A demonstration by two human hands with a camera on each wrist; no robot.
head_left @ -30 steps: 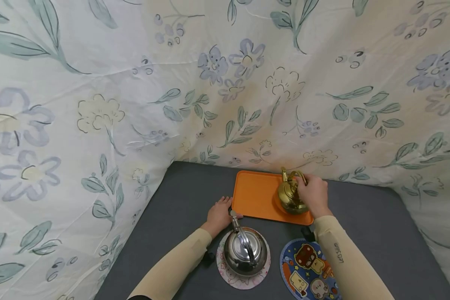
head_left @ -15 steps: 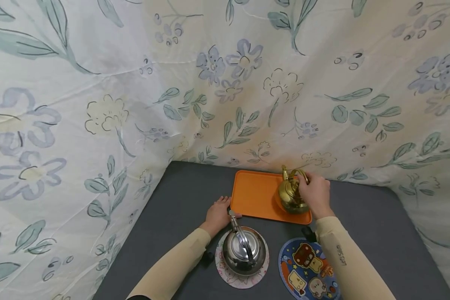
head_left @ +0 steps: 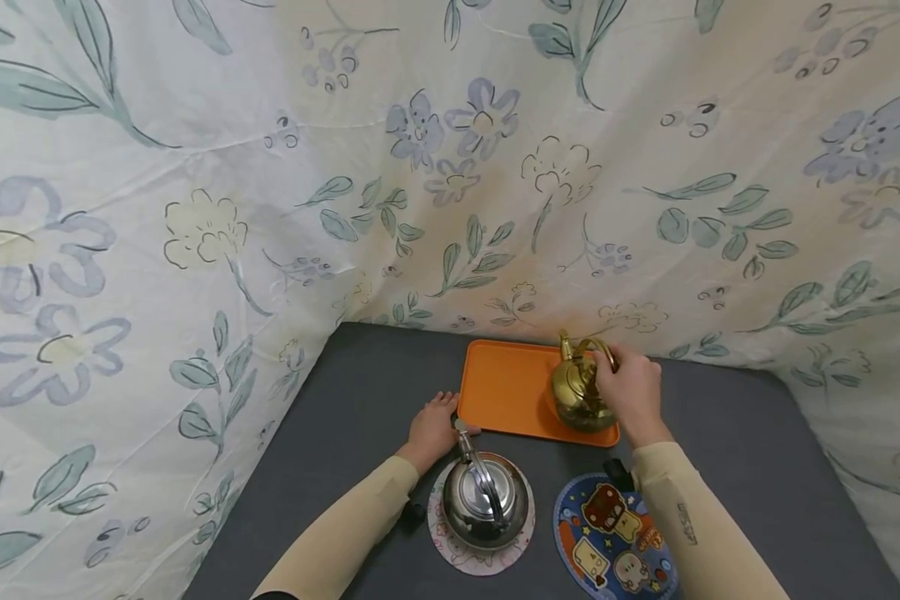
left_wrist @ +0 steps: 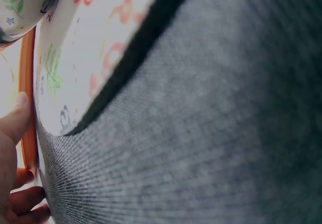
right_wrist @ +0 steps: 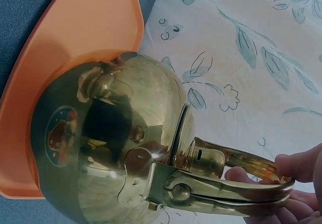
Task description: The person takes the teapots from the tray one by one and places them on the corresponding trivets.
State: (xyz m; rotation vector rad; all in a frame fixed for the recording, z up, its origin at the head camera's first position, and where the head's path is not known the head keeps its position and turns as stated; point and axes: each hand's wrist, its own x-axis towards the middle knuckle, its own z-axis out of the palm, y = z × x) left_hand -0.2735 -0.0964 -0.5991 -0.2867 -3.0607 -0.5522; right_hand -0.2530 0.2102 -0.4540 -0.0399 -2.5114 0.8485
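A gold kettle [head_left: 576, 396] sits over the right half of an orange tray [head_left: 498, 387], its spout pointing toward the back wall. My right hand [head_left: 633, 392] grips the kettle's arched handle [right_wrist: 236, 186], thumb and fingers wrapped round its top. At the tray's front left corner, my left hand [head_left: 429, 429] holds the edge. Its thumb [left_wrist: 17, 116] presses the orange rim while the other fingers lie round the corner. Just in front of that hand stands a steel kettle [head_left: 487, 512], handle raised, on a round pink and white mat [head_left: 483, 562].
A round blue mat with cartoon figures [head_left: 611, 537] lies at the front right, partly under the right sleeve [head_left: 690, 508]. Floral cloth [head_left: 450, 208] hangs behind the dark grey table [head_left: 390, 367] and along its sides. Both wrists carry small black devices.
The gold kettle's base appears slightly closer to the tray's front edge. Both hands keep their holds; the whole head view has shifted a little.
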